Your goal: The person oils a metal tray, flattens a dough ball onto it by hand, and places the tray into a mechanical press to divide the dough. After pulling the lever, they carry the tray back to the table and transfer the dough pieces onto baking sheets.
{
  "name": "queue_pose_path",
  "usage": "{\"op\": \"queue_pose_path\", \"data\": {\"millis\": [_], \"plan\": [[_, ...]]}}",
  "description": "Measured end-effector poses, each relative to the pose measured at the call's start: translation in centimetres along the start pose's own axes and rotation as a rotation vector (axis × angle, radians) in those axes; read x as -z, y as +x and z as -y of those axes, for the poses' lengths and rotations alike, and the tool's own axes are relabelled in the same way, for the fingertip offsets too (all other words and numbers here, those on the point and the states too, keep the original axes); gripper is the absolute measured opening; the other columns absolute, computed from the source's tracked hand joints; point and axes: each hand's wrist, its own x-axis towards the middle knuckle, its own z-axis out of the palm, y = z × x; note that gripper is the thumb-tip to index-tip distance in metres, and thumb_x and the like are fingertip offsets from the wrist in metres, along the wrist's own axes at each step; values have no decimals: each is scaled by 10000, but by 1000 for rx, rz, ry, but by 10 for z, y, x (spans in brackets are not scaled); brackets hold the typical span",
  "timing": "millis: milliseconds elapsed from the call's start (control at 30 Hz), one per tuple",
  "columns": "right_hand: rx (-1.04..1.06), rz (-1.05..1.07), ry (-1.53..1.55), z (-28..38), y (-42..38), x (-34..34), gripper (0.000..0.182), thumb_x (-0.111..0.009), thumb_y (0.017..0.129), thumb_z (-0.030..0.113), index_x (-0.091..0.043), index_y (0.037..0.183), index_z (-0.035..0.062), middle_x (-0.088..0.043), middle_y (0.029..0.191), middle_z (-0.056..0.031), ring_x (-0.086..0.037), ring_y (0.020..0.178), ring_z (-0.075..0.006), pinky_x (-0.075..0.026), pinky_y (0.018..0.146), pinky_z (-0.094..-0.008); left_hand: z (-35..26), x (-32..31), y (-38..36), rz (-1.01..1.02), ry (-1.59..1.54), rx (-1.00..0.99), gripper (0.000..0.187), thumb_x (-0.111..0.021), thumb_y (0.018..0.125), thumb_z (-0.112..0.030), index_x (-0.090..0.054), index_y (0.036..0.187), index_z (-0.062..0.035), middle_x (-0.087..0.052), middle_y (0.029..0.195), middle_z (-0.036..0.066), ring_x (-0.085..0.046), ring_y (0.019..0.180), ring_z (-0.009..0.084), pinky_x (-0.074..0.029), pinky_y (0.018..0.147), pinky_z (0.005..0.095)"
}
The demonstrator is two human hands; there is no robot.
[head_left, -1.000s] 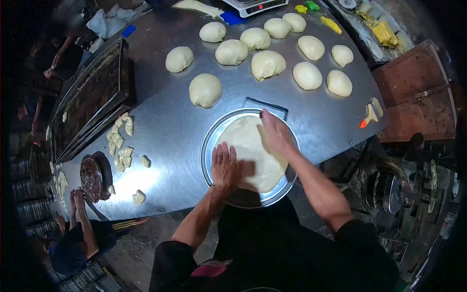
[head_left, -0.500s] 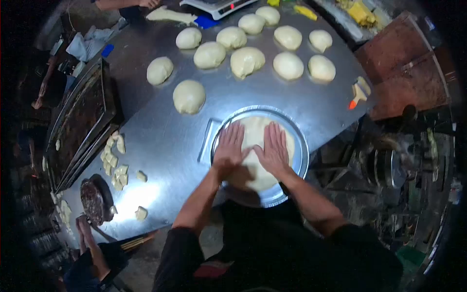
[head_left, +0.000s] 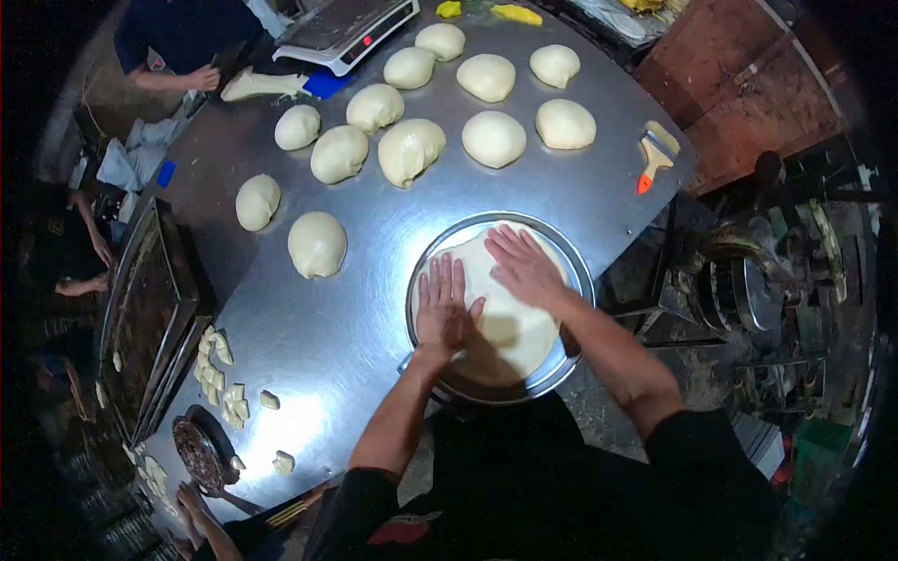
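A flat sheet of pale dough (head_left: 514,346) covers most of the bottom of a round metal pan (head_left: 587,290) at the table's near edge. My left hand (head_left: 444,307) lies flat on the left part of the dough, fingers pointing away from me. Farther up and to the right, my right hand (head_left: 524,266) presses on the dough near the pan's far rim, its fingers spread and angled leftward. Neither hand grips anything. A pan handle (head_left: 404,363) shows partly at the lower left of the rim.
Several dough balls, one nearest the pan (head_left: 317,245), rest on the metal table (head_left: 365,309). A brush (head_left: 658,154) lies right, a scale (head_left: 348,37) stands at the back. Left are stacked trays (head_left: 150,318), small dough pieces (head_left: 210,379) and a dark-filled bowl (head_left: 198,451). Co-workers' hands (head_left: 201,78) show at the edges.
My right hand has moved up toward the far rim and turned leftward; my left hand sits slightly lower on the dough. The pan's handle has swung from left to lower left. The view has shifted.
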Motion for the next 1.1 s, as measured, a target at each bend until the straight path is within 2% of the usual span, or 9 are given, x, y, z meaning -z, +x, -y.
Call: {"op": "queue_pose_path", "data": {"millis": [133, 167, 300, 467, 533, 667, 867, 1067, 1100], "plan": [[-558, 250, 597, 25, 42, 64, 482, -367, 988, 339, -533, 1216, -53, -555, 1211, -292, -489, 1208, -388, -356, 1049, -411, -7, 22, -9, 149, 18, 154, 715, -590, 877, -377, -361, 1397, 58, -306, 1477, 271, -302, 1378, 401, -234, 1123, 538], [-486, -37, 640, 29, 31, 28, 528, -366, 980, 390, -521, 1246, -39, -535, 1259, -275, -469, 1237, -381, -327, 1073, -445, -9, 21, 10, 28, -19, -17, 711, -588, 875, -380, -371, 1392, 57, -299, 1482, 264, -291, 1383, 396, -217, 1132, 534], [-141, 33, -10, 8, -25, -3, 578, -399, 976, 360, -332, 1442, 24, -256, 1541, -146, -199, 1442, -269, -114, 1179, -432, 5, 4, 40, 54, -106, -193, 735, -501, 918, -421, -265, 1456, 22, -237, 1526, 216, -195, 1425, 368, -146, 1163, 495], [12, 165, 292, -18, 21, 29, 544, -399, 979, 405, -442, 1382, 42, -344, 1501, -129, -243, 1425, -261, -155, 1165, -448, -10, 7, 12, 13, -54, 69, 761, -461, 938, -455, -226, 1454, 54, -185, 1525, 273, -163, 1413, 445, -139, 1149, 532], [-405, 120, 636, 5, 30, 32, 523, -388, 988, 394, -484, 1341, 20, -368, 1477, -165, -268, 1412, -277, -174, 1156, -467, -13, 19, 1, 96, 31, 162, 727, -478, 935, -434, -285, 1429, 63, -191, 1514, 293, -183, 1399, 468, -137, 1146, 544], [-131, -1, -15, 22, -24, 3, 627, -388, 984, 430, -356, 1413, -26, -303, 1503, -208, -212, 1430, -326, -118, 1177, -456, -6, 7, 3, 56, -73, -18, 704, -440, 951, -431, -287, 1434, 57, -179, 1508, 315, -153, 1409, 465, -117, 1151, 539], [-342, 338, 408, 20, 33, 52, 578, -405, 973, 435, -469, 1347, -1, -357, 1486, -167, -310, 1389, -282, -211, 1150, -440, -12, 11, -19, 58, -21, 148, 762, -500, 921, -442, -249, 1465, 28, -198, 1512, 297, -154, 1421, 437, -118, 1153, 536], [-73, 171, 123, 43, 46, -5, 680, -350, 963, 510, -370, 1418, 5, -293, 1515, -190, -227, 1427, -302, -162, 1154, -487, 1, 13, 26, 174, -59, 150, 805, -543, 898, -402, -189, 1486, 20, -117, 1556, 234, -35, 1448, 408, -45, 1169, 522], [-56, 188, 132, 50, 39, -8, 680, -350, 963, 510, -370, 1418, 5, -293, 1515, -190, -227, 1427, -302, -162, 1154, -487, 8, 18, 26, 107, -40, 132, 664, -519, 922, -295, -272, 1466, -5, -258, 1508, 253, -175, 1428, 394, -128, 1162, 511]]}}
